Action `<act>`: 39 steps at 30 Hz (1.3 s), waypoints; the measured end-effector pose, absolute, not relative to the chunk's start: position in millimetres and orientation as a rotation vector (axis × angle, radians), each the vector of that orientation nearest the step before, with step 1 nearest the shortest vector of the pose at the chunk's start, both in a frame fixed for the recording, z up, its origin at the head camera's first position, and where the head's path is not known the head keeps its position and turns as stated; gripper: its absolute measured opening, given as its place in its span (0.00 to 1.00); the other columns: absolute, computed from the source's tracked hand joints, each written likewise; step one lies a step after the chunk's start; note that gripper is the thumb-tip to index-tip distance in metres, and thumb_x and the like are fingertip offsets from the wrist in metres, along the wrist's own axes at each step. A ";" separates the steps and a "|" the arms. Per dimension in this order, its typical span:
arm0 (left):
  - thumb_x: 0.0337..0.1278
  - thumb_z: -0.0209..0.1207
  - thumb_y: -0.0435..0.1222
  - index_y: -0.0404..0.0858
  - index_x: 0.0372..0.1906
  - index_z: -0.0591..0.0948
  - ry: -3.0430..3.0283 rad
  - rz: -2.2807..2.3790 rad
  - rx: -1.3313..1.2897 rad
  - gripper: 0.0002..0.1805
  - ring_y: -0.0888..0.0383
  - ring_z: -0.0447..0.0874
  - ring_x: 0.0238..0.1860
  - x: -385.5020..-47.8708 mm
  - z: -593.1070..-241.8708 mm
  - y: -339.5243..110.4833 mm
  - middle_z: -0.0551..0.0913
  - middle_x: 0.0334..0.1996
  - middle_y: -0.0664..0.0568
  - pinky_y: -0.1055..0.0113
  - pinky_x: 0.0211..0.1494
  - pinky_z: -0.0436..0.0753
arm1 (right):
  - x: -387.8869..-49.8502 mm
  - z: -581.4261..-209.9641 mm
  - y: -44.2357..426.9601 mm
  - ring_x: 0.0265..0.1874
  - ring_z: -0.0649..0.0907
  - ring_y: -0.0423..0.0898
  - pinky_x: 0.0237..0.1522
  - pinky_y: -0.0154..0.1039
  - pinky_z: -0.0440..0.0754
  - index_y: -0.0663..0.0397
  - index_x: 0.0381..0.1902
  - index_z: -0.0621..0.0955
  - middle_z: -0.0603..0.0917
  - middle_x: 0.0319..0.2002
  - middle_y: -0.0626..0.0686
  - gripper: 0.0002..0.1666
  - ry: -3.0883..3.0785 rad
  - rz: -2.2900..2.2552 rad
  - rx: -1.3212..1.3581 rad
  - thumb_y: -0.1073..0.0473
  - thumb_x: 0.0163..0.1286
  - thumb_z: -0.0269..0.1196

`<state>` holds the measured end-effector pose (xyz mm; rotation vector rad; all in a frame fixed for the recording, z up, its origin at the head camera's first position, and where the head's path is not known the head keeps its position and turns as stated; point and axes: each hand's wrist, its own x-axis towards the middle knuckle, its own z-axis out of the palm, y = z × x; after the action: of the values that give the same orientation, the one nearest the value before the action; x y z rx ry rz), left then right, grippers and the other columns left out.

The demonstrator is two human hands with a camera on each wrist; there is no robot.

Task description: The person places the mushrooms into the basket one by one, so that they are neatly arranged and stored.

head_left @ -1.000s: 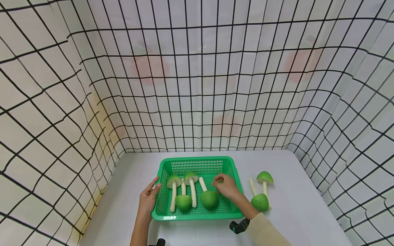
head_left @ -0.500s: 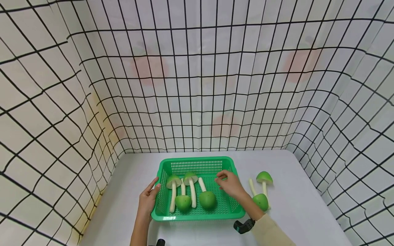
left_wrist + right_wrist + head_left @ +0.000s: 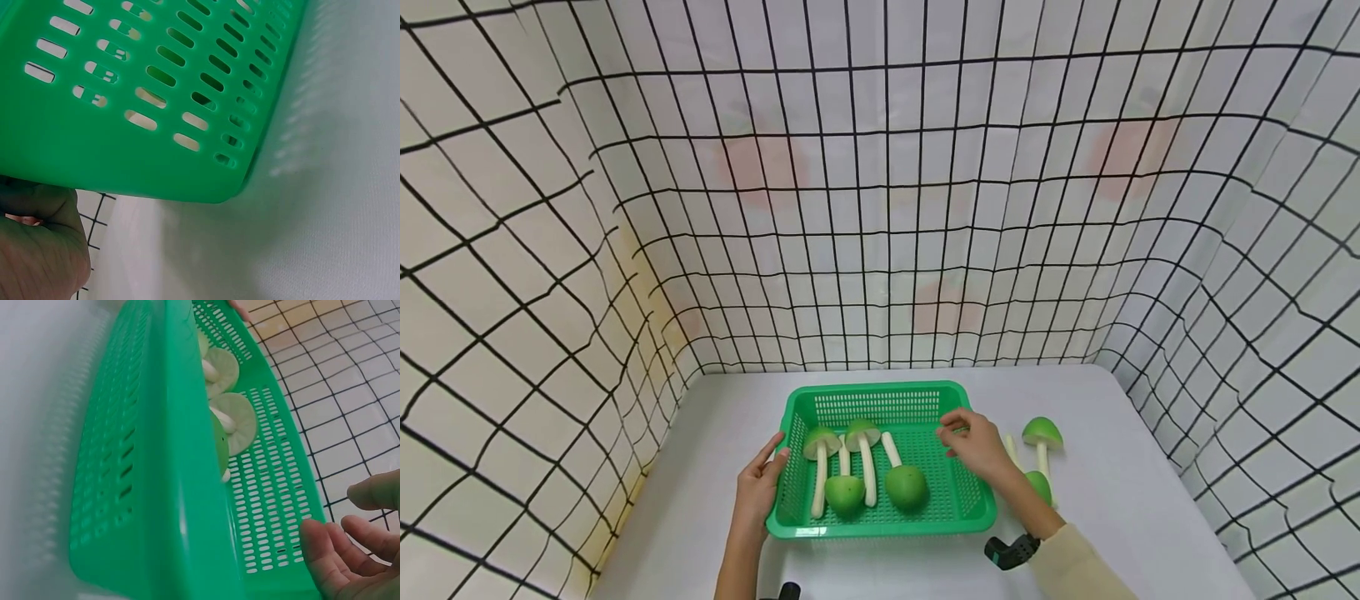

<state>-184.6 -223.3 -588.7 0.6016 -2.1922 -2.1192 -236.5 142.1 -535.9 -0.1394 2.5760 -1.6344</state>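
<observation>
A green plastic basket (image 3: 880,528) with slotted walls sits on the table. My left hand (image 3: 757,492) grips its left rim, with thumb and fingers at the edge in the left wrist view. Several mushrooms with green caps and pale stems lie inside, including one mushroom (image 3: 906,487) whose cap points toward me. Over the basket's right end is my right hand (image 3: 976,446), holding nothing, its fingers loosely bent and apart in the right wrist view. Two more mushrooms lie on the table to the right: one mushroom (image 3: 1042,432) farther back, the other mushroom (image 3: 1039,485) partly hidden by my right forearm.
The white table (image 3: 1135,517) extends around the basket. Black grid netting (image 3: 887,208) over pale cloth walls encloses it at the back and both sides. A dark band (image 3: 1013,552) is on my right wrist.
My right hand has drawn away from the mushroom nearest it, moving right toward the basket's right rim. The left hand keeps its place on the left rim.
</observation>
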 end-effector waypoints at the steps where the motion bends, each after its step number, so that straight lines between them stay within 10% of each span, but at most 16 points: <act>1: 0.72 0.61 0.52 0.52 0.74 0.74 -2.191 -2.121 0.601 0.30 0.56 0.83 0.38 -184.3 -587.9 -223.3 0.88 0.44 0.43 0.64 0.38 0.83 | -236.7 -535.0 143.4 0.35 0.88 0.59 0.38 0.47 0.88 0.61 0.54 0.82 0.84 0.44 0.56 0.15 2.588 -1.630 -0.140 0.59 0.75 0.64; 10: 0.76 0.59 0.43 0.44 0.75 0.73 -2.200 -2.147 0.565 0.27 0.52 0.83 0.39 -171.3 -550.3 -215.8 0.87 0.40 0.41 0.62 0.39 0.83 | -237.2 -528.3 156.0 0.30 0.87 0.47 0.39 0.51 0.88 0.59 0.55 0.81 0.83 0.46 0.58 0.15 2.632 -1.617 -0.128 0.59 0.75 0.65; 18: 0.74 0.60 0.48 0.49 0.75 0.73 -2.191 -2.141 0.592 0.28 0.54 0.83 0.39 -183.0 -578.1 -221.8 0.87 0.42 0.43 0.64 0.39 0.83 | -237.7 -527.7 172.8 0.35 0.87 0.57 0.34 0.41 0.87 0.64 0.58 0.80 0.83 0.47 0.60 0.20 2.638 -1.635 -0.127 0.56 0.76 0.64; 39: 0.73 0.60 0.51 0.52 0.75 0.73 -2.187 -2.127 0.604 0.29 0.55 0.85 0.41 -185.0 -587.8 -222.2 0.87 0.48 0.39 0.64 0.39 0.84 | -235.7 -536.6 225.0 0.32 0.85 0.46 0.34 0.39 0.85 0.61 0.57 0.79 0.84 0.45 0.60 0.20 2.734 -1.526 0.000 0.54 0.76 0.64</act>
<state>-185.0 -222.2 -587.8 0.6043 -2.1874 -2.1272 -235.7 225.0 -536.6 -0.0001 2.7337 -1.5265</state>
